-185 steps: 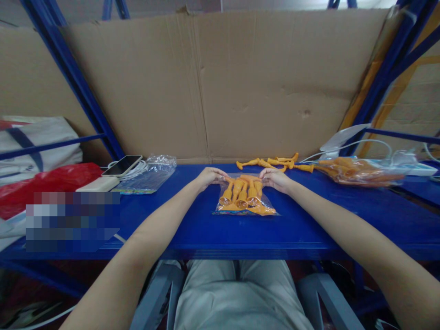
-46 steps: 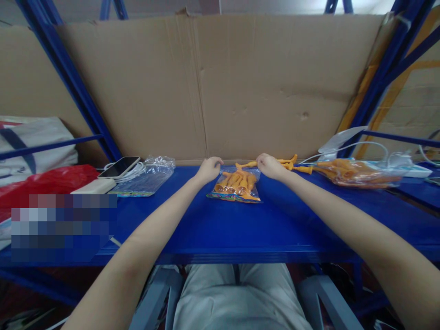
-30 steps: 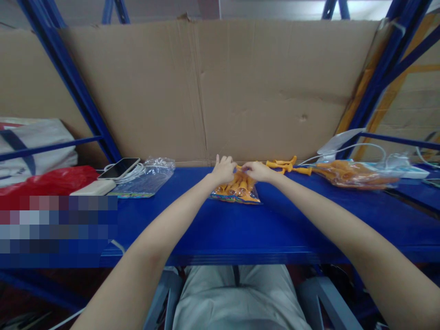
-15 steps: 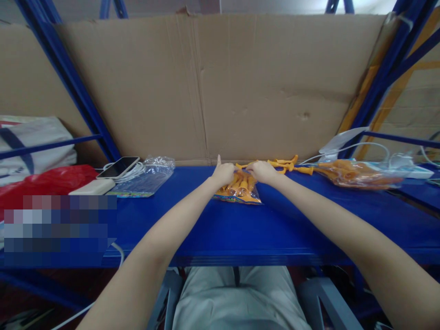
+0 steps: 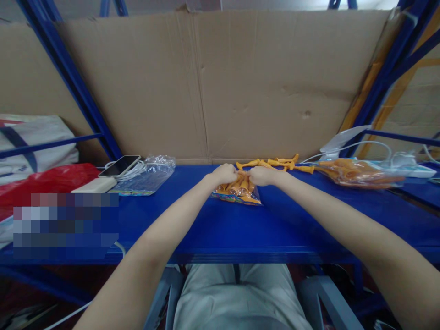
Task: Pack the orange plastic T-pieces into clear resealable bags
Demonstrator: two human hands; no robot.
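Note:
A clear plastic bag (image 5: 237, 198) lies on the blue shelf top in front of me, with several orange, flared plastic pieces (image 5: 243, 185) inside. My left hand (image 5: 224, 174) is closed on the bag's far left edge, fingers curled. At the far right edge, my right hand (image 5: 261, 175) is closed on the same bag. Both hands' fingertips are partly hidden. Just behind my right hand, loose orange pieces (image 5: 275, 163) of a similar kind lie near the cardboard.
To the left are an empty clear bag (image 5: 154, 174), a phone (image 5: 121, 166) on a white cable, a white block (image 5: 95, 186) and a red plastic bag (image 5: 58, 181). A filled bag of orange pieces (image 5: 357, 173) lies right. Cardboard (image 5: 257, 87) stands behind.
My left thumb, which pointed up, is now folded down onto the bag. My right hand has shifted slightly downward, and both hands stay at the bag's far edge.

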